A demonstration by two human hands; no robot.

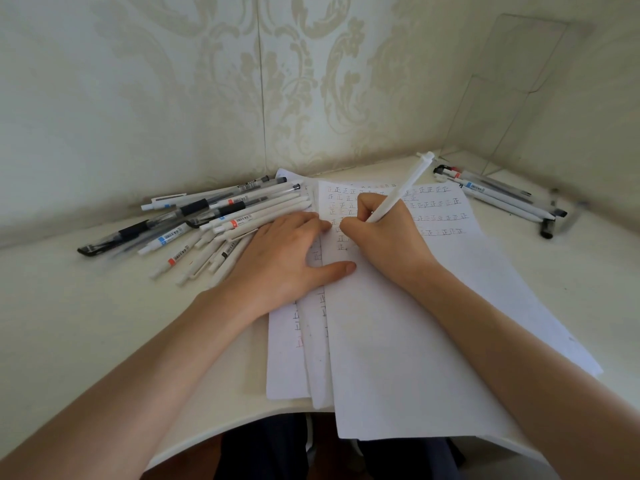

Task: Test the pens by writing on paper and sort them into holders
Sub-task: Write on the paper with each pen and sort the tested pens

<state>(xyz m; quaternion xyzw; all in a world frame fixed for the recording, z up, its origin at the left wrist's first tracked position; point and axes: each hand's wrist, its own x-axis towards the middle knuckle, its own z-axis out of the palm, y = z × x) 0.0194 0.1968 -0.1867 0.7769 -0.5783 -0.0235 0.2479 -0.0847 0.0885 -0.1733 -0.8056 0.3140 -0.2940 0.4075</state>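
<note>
My right hand (384, 233) grips a white pen (403, 190) with its tip down on the top sheet of paper (415, 323), among rows of written marks. Flat on the left edge of the paper stack lies my left hand (287, 261), fingers straight and thumb spread, pressing the sheets down. A large heap of white, clear and black pens (207, 223) lies on the desk just left of that hand. A smaller group of pens (498, 195) lies at the far right. No holders are in view.
The white desk (86, 323) meets a patterned wall at the back and right. A clear plastic sheet (502, 98) leans in the right corner. The desk's curved front edge runs under my forearms, and the paper overhangs it.
</note>
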